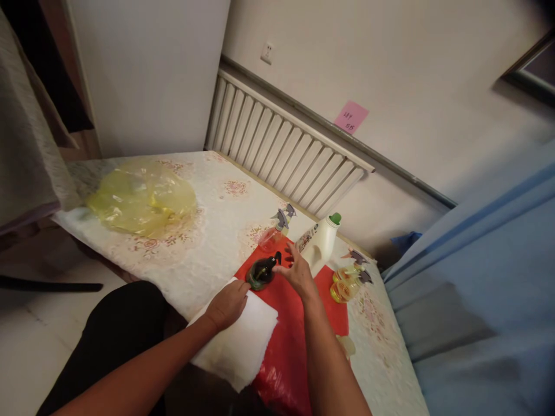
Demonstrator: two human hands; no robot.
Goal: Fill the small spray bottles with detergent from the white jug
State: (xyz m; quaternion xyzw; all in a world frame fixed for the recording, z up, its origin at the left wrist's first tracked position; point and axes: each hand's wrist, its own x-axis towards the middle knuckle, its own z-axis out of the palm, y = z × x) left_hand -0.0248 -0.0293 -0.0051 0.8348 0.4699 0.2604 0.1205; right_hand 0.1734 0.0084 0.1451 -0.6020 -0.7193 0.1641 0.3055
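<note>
A dark bottle point(262, 273) with a black spray or pump head sits on a red plastic sheet point(286, 312). My left hand point(229, 301) has its fingers drawn together against the lower left side of this bottle, above a white cloth or paper towel point(247, 338). Over on the bottle's right, my right hand point(299, 273) is open. Its fingers are apart and its thumb is close to the black head; whether the thumb touches it is hard to tell. Just beyond my right hand stands a white jug point(323, 242) with a green cap.
Clear spray bottles point(274, 236) with grey triggers stand behind the dark bottle. Spray bottles of yellow liquid point(344, 287) are at the right. A crumpled yellow plastic bag point(143, 199) lies at the left on the flowered tablecloth point(217, 202). A radiator point(281, 138) and blue curtain point(485, 277) border the table.
</note>
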